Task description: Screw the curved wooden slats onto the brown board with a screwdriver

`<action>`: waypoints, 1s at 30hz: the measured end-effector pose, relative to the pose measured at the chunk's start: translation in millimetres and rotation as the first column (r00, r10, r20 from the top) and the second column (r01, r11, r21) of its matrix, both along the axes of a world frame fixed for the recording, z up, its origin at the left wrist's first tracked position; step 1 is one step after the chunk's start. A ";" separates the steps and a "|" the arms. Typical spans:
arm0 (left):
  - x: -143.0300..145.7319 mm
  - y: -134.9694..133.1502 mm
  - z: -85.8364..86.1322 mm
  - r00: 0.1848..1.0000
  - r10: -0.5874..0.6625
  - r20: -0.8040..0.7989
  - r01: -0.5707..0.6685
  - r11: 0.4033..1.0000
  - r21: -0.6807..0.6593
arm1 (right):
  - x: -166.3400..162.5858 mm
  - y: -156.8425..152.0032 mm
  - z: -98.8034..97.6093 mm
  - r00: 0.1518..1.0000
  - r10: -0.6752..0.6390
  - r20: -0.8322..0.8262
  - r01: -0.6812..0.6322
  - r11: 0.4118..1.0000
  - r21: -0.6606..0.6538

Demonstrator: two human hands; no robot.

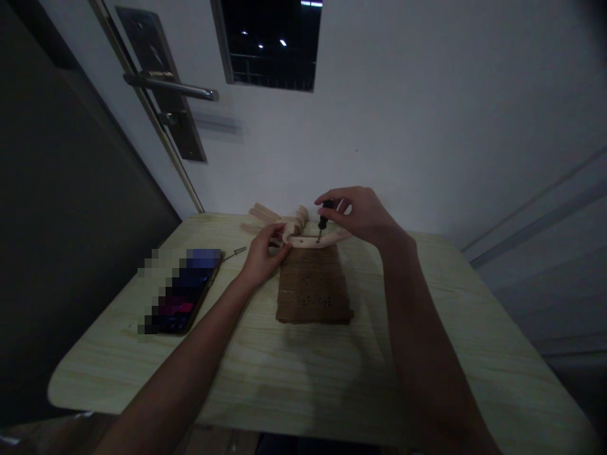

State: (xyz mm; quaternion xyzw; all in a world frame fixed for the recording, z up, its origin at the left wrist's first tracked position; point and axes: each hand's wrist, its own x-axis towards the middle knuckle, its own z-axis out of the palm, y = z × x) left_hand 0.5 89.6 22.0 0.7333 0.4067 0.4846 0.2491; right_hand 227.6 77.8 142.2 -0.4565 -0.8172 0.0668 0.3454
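Screwdriver (323,223) on a wooden strip (307,241).
Right hand (359,212) grips the screwdriver; left hand (262,254) pinches the strip; cardboard (313,278) lies nearer than both.

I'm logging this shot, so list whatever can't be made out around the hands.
In the head view:
Screwdriver: handle partly hidden by the right hand; tip too small to make out.
Wooden piece: partly covered by the left hand.
Phone: partly masked by pixelation.
Metal item beside the phone: too small and dim to identify.

Dim light, white door (341,133) with metal handle (177,88) and dark window (270,50) behind pale wood-grain table (303,379)
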 end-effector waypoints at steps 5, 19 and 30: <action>0.0 -0.2 -0.4 1.000 0.003 0.003 -0.003 1.000 -0.008 | 2.0 0.4 -4.4 1.000 0.016 0.010 -0.017 0.995 0.094; 1.4 -1.4 0.9 1.000 -0.004 0.019 0.004 1.000 -0.007 | -0.5 1.3 -2.4 0.999 -0.048 -0.020 0.049 0.998 0.049; 1.0 -1.2 1.1 1.000 0.000 0.013 0.000 1.000 -0.001 | -1.6 -4.0 3.0 0.999 -0.036 -0.028 0.037 0.997 0.060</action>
